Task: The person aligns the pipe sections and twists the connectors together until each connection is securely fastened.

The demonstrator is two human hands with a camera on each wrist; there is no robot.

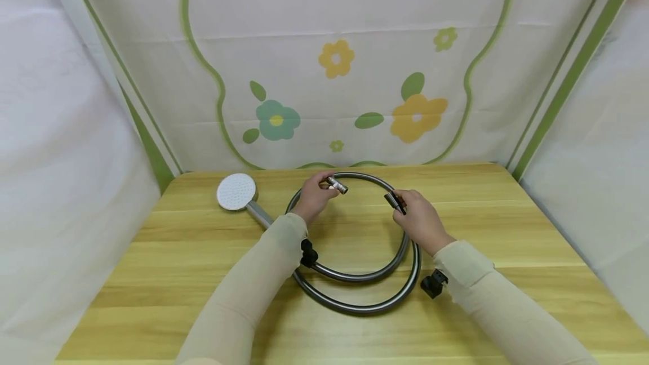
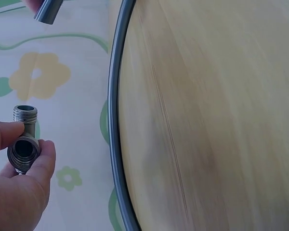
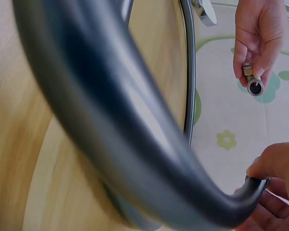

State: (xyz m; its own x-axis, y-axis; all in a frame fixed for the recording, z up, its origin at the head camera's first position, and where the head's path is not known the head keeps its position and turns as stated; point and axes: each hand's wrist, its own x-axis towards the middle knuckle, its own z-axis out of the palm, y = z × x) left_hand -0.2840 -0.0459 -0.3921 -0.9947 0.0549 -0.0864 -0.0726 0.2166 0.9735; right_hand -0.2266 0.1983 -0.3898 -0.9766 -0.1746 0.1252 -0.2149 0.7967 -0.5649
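In the head view, my left hand (image 1: 312,201) pinches a small metal threaded tee fitting (image 1: 338,186) between thumb and fingers. The left wrist view shows the tee's threaded ends and one open bore facing the camera. My right hand (image 1: 422,222) grips one end of a dark grey shower hose (image 1: 362,310), just behind its tapered nut (image 1: 391,200). Nut and tee are apart, with a gap between them. The hose lies looped on the table below both hands and fills much of the right wrist view, bending up into the right hand's fingers (image 3: 274,166).
A hand shower (image 1: 236,191) with a white round face and grey handle lies at the back left of the wooden table (image 1: 471,308). Flower-printed cloth (image 1: 334,100) stands behind the table, with pale cloth walls on both sides. Small black devices are strapped under both wrists.
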